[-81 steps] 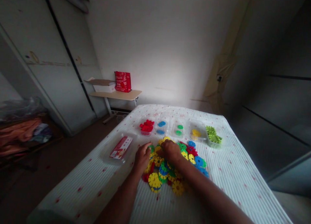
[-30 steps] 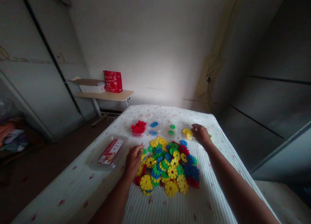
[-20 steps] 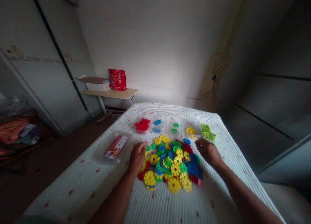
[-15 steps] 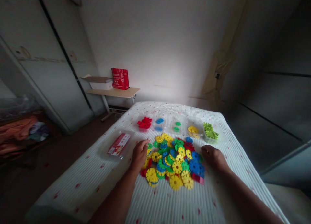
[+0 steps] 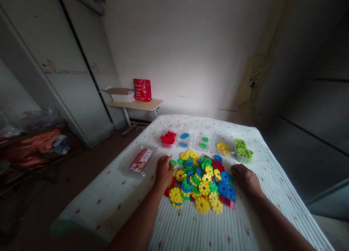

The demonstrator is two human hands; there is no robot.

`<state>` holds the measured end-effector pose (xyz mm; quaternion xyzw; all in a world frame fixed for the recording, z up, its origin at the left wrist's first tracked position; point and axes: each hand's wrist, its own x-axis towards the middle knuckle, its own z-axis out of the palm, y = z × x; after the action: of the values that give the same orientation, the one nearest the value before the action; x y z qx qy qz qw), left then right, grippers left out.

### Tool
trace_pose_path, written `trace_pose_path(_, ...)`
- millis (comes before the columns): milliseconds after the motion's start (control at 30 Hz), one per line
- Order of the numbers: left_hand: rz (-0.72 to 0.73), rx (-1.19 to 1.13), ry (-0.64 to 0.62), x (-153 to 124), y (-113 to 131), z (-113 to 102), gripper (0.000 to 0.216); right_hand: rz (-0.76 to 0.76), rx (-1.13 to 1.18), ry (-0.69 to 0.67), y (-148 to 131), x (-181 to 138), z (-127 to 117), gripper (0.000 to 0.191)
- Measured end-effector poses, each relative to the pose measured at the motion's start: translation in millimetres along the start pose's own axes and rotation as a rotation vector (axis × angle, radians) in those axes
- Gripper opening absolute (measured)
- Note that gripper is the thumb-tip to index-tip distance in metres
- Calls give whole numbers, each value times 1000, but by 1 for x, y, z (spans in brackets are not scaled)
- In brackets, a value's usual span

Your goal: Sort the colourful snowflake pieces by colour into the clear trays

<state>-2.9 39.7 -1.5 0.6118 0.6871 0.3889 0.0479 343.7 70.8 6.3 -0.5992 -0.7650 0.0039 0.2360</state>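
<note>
A heap of flat plastic flower discs (image 5: 200,182) in yellow, green, blue and red lies on the white ribbed bed cover (image 5: 109,200). My left hand (image 5: 163,171) rests palm down on the heap's left edge, fingers stretched over the discs and holding nothing. My right hand (image 5: 245,179) lies on the cover at the heap's right edge, beside blue discs, its fingers curled under with nothing visible in them. Behind the heap stands a row of clear tubs: red pieces (image 5: 168,138), blue (image 5: 184,136), green (image 5: 204,142), yellow (image 5: 223,146) and light green (image 5: 243,149).
A clear tray holding a red card (image 5: 140,160) sits left of my left hand. A small side table (image 5: 136,104) by the wall carries a red bag (image 5: 142,90) and a box (image 5: 122,96). Wardrobe doors and heaped clothes (image 5: 40,142) are at left.
My right hand reached out to the yellow tub, then drew back to the heap's right edge. My left hand stayed at the heap's left edge. The camera view shifted a little.
</note>
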Motion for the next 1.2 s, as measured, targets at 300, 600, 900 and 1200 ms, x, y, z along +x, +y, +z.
trace_pose_path(300, 23, 179, -53, 0, 1, 4, 28, -2, -18, -1, 1, 0, 1, 27)
trace_pose_path(600, 91, 170, -77, -2, 2, 4, 29, 14, -40, -9, 0, 0, 2, 28)
trace_pose_path(900, 56, 91, -127, -3, 5, -1, 35, 2, -40, -1, 2, 0, 4, 28)
trace_pose_path(1200, -15, -5, -174, -4, 10, -6, 38, -5, -15, 19, 2, 0, 4, 27)
